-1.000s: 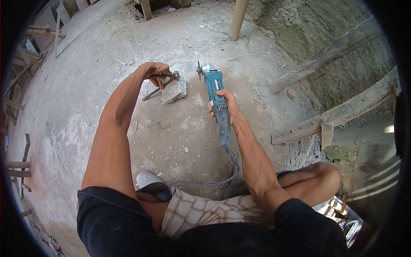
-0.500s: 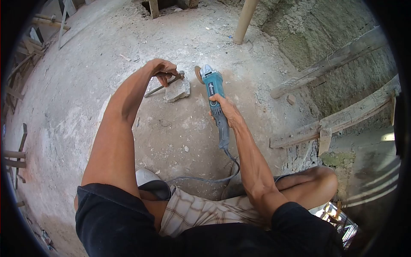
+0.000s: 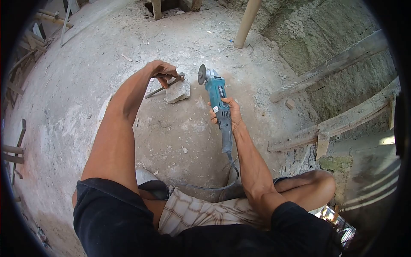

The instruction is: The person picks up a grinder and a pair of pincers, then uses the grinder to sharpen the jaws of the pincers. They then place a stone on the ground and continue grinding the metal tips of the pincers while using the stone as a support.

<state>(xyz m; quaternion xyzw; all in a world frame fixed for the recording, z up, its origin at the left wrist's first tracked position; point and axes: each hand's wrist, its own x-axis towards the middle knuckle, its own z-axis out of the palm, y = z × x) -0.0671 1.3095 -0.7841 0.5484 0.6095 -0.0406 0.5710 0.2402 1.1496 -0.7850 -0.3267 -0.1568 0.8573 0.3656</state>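
My right hand point(image 3: 229, 112) is wrapped round the body of a teal angle grinder point(image 3: 219, 90). Its disc point(image 3: 202, 74) points away from me and stands apart from the stone, a little to its right. A grey cord point(image 3: 214, 187) runs from the grinder's tail back toward my lap. My left hand point(image 3: 165, 73) grips a thin metal rod point(image 3: 155, 92) near its upper end, where a short crosspiece shows. The rod lies against a pale stone block point(image 3: 177, 91) on the ground. The left fingertips are partly hidden behind the hand.
Dusty concrete ground point(image 3: 171, 132) spreads around me. A wooden pole point(image 3: 247, 23) stands ahead, with weathered beams point(image 3: 334, 64) along the right. A dark pit point(image 3: 173, 6) opens at the far end. Scrap timber point(image 3: 32, 45) is piled at the left edge.
The grinder has turned in my right hand, so its disc now shows more of its face, and it has shifted slightly right. My left hand, the rod and the stone stay put.
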